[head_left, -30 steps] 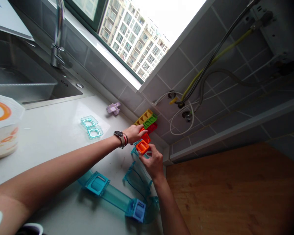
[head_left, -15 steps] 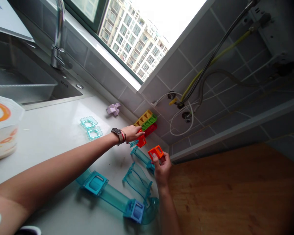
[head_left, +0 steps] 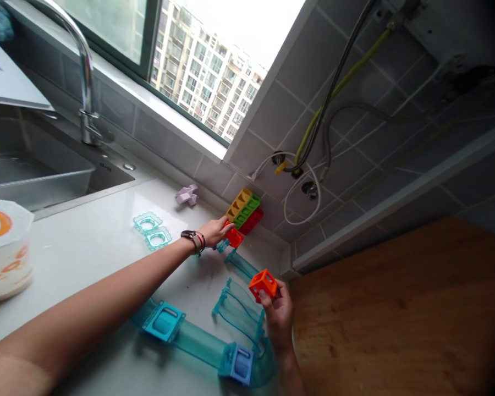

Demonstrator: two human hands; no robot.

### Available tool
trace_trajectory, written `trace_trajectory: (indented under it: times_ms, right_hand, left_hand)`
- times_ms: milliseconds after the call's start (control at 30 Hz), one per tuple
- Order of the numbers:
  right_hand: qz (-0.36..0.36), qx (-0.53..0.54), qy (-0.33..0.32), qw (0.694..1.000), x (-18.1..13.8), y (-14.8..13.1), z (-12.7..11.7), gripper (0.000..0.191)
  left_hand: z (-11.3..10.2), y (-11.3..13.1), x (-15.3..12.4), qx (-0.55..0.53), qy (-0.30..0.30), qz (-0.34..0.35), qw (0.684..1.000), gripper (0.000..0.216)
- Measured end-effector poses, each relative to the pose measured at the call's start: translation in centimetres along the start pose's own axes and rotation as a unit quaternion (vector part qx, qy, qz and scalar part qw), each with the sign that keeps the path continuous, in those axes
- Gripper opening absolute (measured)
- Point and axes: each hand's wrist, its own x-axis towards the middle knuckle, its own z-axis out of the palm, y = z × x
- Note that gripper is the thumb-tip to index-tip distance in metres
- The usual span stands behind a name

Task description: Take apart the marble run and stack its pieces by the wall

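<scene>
My left hand (head_left: pixel 215 232), with a watch on the wrist, is closed on a red-orange piece (head_left: pixel 234 237) at the counter's far end. A small clear teal part (head_left: pixel 223 245) lies against that piece. Lower right, my right hand (head_left: pixel 281 311) grips an orange open-sided cube (head_left: pixel 263 284) between thumb and fingers, raised over the counter edge. Between the hands lies a teal half-tube (head_left: pixel 241 265). A curved teal trough (head_left: pixel 237 309) is nearer me. In front runs a long teal tube (head_left: pixel 200 340) with square collars; its right end passes behind my right forearm.
Against the wall stand yellow (head_left: pixel 240 202), green (head_left: pixel 248 210) and red (head_left: pixel 251 221) compartment strips. Lilac blocks (head_left: pixel 187 194) and clear teal frames (head_left: pixel 152 230) sit on the counter (head_left: pixel 86 231). A sink (head_left: pixel 33 165), a faucet (head_left: pixel 86 93) and a white tub (head_left: pixel 6 250) are left.
The view has shifted, so the counter things appear lower. My right hand has turned the orange cube a little, showing more of its faces. My left hand stays at the red-orange piece.
</scene>
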Motion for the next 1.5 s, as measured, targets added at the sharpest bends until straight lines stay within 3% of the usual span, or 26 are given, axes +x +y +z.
trace_trajectory:
  times_ms: [367,600,833,1067,1233,1500]
  right_hand:
    - [0.011,0.064,0.019,0.998,-1.7,0.5,-0.9,0.037]
    - [0.005,0.046,-0.002,0.999,-2.6,0.9,-1.3,0.039]
    - [0.003,0.049,0.057,0.997,-3.0,-0.4,-0.9,0.04]
    - [0.03,0.103,0.062,0.992,-2.8,-0.5,-0.9,0.044]
    - [0.032,0.099,0.061,0.993,-2.7,-0.8,-0.8,0.042]
    - [-0.003,0.076,0.03,0.997,-2.5,-1.5,-1.0,0.034]
  left_hand:
    - [0.1,0.2,-0.8,-0.025,-0.022,-0.03,0.999,0.037]
    - [-0.7,0.3,-0.2,-0.022,0.04,-0.006,0.999,0.036]
    - [-2.9,3.1,0.1,-0.094,0.085,0.022,0.992,0.047]
    - [-3.9,6.3,-1.2,-0.046,0.113,0.104,0.987,0.039]
    - [-3.4,7.6,-1.7,-0.1,0.093,0.107,0.985,0.041]
    - [-2.6,9.4,-2.8,-0.199,-0.012,0.026,0.98,0.047]
